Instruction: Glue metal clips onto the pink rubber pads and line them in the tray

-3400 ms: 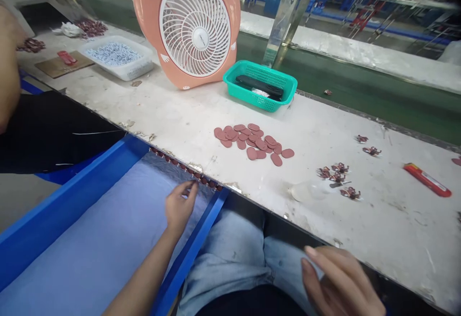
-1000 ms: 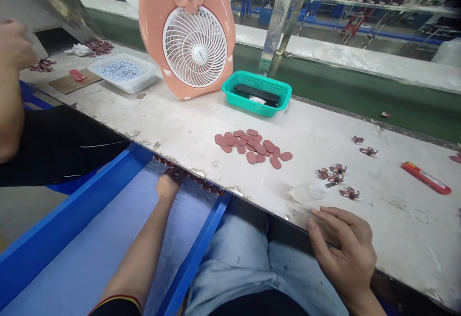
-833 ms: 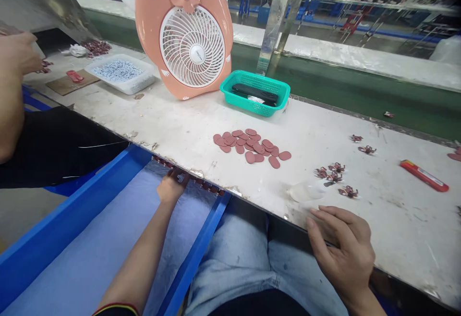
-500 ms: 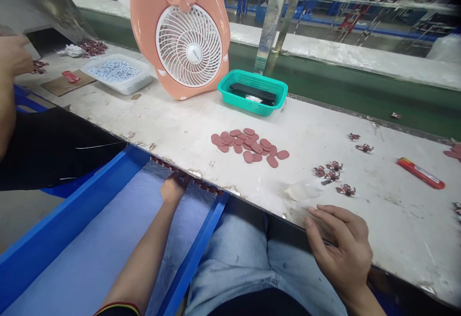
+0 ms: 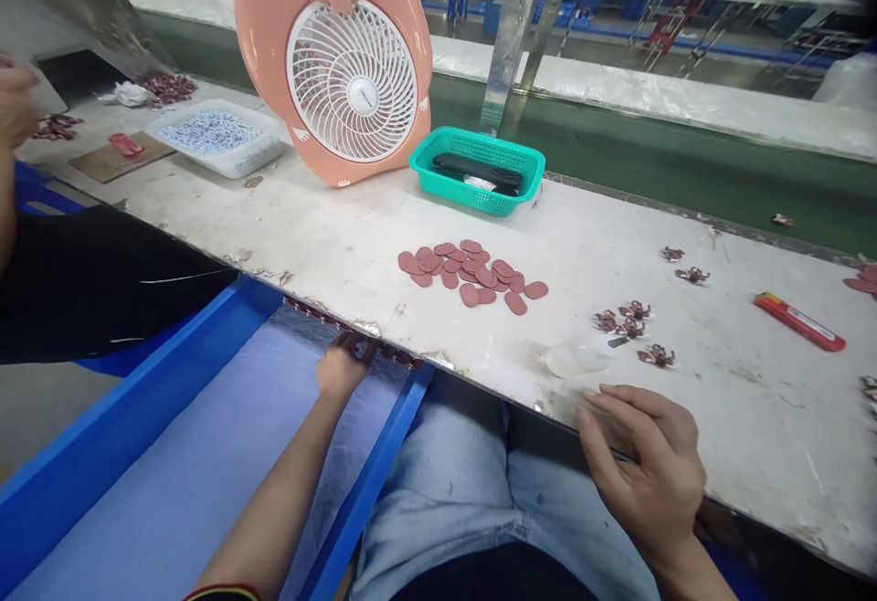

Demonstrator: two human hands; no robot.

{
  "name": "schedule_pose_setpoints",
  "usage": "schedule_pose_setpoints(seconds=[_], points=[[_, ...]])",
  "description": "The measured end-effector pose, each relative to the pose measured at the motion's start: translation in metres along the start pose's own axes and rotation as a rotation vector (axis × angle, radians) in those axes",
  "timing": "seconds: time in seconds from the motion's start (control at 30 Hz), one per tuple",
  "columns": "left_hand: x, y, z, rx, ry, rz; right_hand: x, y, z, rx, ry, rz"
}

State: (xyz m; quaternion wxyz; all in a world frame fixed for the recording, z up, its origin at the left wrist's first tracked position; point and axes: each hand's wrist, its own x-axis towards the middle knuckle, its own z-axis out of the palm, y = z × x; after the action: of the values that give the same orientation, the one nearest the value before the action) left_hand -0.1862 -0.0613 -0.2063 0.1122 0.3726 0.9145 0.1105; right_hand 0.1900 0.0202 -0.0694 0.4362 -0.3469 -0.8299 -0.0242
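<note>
Along the workbench (image 5: 719, 437) edge, left hand (image 5: 341, 368) bends down, its hold unclear; right fingers (image 5: 637, 403) curl, empty

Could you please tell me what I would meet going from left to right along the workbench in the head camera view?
White plastic tray of small blue-and-white parts → peach fan shaped like an animal → teal plastic basket → small dark-red flower-shaped pieces → slim red tool
</note>
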Motion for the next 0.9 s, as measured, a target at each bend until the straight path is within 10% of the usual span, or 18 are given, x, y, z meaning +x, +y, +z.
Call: schedule_pose_setpoints(seconds=[0.9], points=[[-0.015,0.018,0.005,-0.051,-0.049,0.049,0.002,-0.001,0.001,0.031,0.003,-0.002]])
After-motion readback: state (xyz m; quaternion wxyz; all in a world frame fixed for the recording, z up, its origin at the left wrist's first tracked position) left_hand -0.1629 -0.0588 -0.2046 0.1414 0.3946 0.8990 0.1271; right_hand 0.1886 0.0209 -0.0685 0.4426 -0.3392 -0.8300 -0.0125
